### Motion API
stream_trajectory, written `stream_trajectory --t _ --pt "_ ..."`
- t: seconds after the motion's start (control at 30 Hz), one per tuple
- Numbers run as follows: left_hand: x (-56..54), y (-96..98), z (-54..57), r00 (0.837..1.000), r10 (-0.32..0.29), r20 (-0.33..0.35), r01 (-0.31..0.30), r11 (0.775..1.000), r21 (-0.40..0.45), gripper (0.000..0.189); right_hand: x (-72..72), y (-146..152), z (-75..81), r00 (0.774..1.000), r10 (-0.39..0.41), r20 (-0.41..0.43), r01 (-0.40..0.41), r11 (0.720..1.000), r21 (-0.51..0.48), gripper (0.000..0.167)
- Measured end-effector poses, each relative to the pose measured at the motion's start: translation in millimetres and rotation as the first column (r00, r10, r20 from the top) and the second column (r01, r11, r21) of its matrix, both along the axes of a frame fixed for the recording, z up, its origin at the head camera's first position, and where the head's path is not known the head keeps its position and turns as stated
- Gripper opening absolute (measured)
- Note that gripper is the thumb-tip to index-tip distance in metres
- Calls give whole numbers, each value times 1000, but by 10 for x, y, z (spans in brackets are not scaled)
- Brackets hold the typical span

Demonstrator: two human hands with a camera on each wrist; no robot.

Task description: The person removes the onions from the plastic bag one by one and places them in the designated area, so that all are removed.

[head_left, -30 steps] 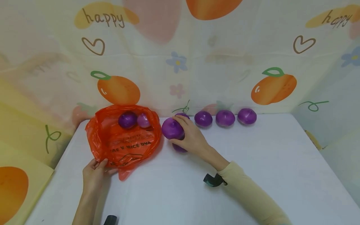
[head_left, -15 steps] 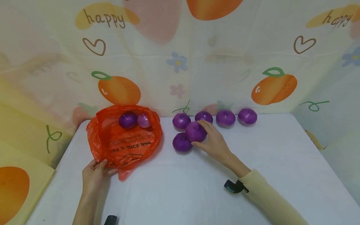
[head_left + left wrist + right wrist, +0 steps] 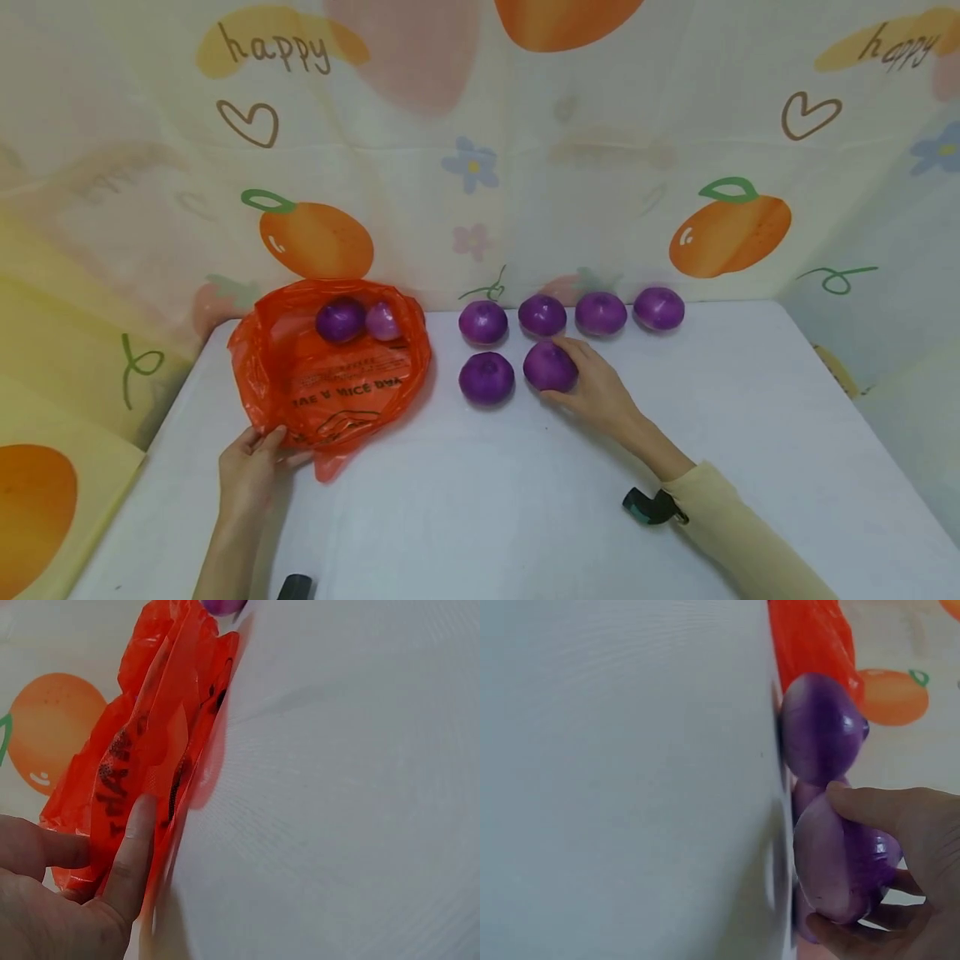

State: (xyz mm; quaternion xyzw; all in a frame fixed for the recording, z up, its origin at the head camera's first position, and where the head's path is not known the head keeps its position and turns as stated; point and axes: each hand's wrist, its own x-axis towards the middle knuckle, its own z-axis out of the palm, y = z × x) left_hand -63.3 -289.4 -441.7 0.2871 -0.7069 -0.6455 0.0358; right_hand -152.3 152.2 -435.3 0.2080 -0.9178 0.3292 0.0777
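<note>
My right hand [image 3: 600, 392] grips a purple onion [image 3: 550, 367] from its right side, close over the white table. In the right wrist view the thumb and fingers curl round that onion [image 3: 847, 862]. Just left of it sits another onion [image 3: 487, 379]. Behind them a row of several onions [image 3: 601, 314] lines the back of the table. My left hand [image 3: 247, 467] pinches the near rim of an open red plastic bag [image 3: 345, 367]. Inside the bag lie a dark purple onion [image 3: 341, 320] and a paler one [image 3: 384, 322]. In the left wrist view the bag [image 3: 150, 750] shows printed letters.
The white table [image 3: 480, 508] ends at a printed cloth backdrop [image 3: 525, 167] right behind the onion row and the bag. A dark wrist-worn device [image 3: 651, 507] hangs by the right sleeve [image 3: 738, 525]; another dark piece [image 3: 296, 587] shows near the left forearm.
My right hand has carried its onion rightward and down, from beside the bag to the right of the front-left onion. The left hand and the bag have stayed in place.
</note>
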Motion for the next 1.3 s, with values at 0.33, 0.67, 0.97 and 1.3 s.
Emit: stream_trajectory --t 0.33,0.67,0.97,1.3 --pt "-5 16 -18 1000 4 -18 -3 1000 30 49 45 12 -106 1000 -22 18 22 1000 -1 79" --pt "-26 28 -22 1000 -2 -20 3 999 39 50 50 11 -111 998 -26 48 27 999 -20 80" --pt "-24 30 -20 1000 4 -28 -2 999 52 50 77 -37 -84 994 -26 104 26 1000 0 79" --pt "-7 32 -25 999 -2 -32 4 999 46 49 41 -47 -22 999 -28 43 27 999 31 96"
